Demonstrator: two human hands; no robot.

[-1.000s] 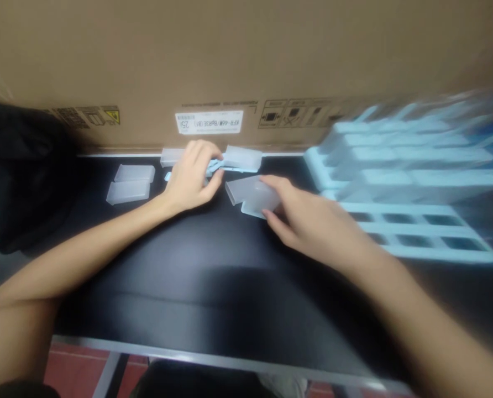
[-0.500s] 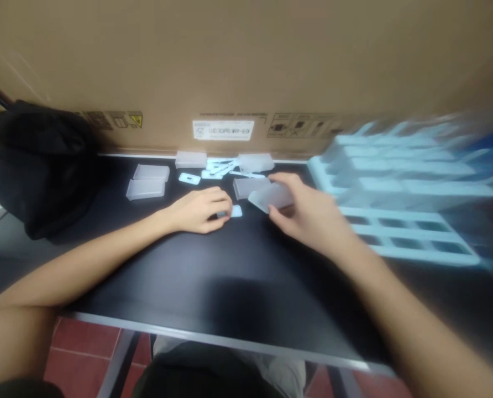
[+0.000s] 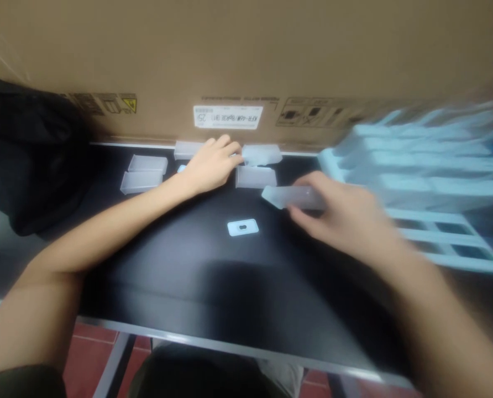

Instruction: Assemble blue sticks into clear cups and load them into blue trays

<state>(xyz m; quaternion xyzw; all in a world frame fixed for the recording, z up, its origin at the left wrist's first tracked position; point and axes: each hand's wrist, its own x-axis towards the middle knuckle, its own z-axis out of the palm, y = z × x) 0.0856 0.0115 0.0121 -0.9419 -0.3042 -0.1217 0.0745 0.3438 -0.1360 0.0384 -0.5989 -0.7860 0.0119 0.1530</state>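
Observation:
My right hand (image 3: pixel 333 210) grips a translucent plastic box (image 3: pixel 294 196) between thumb and fingers, a little above the table. At the back, my left hand (image 3: pixel 215 166) reaches over the spot of the small white plates, its fingers bent; the fingertips and whatever they pinch are hidden. A small white plate with a dark slot (image 3: pixel 242 227) lies alone on the black table (image 3: pixel 167 265). Just right of my left hand are two more translucent boxes, one at the back (image 3: pixel 262 155) and one in front (image 3: pixel 256 177).
Two translucent boxes (image 3: pixel 142 181) lie to the left, another (image 3: pixel 186 150) behind my left hand. White slotted racks (image 3: pixel 424 160) fill the right side. A black bag (image 3: pixel 31 155) sits at left. A large cardboard carton (image 3: pixel 230 55) walls off the back.
My left hand has let go of the slotted white plate and moved back to the pile. My right hand, still holding the box, has shifted slightly right. The view has also moved.

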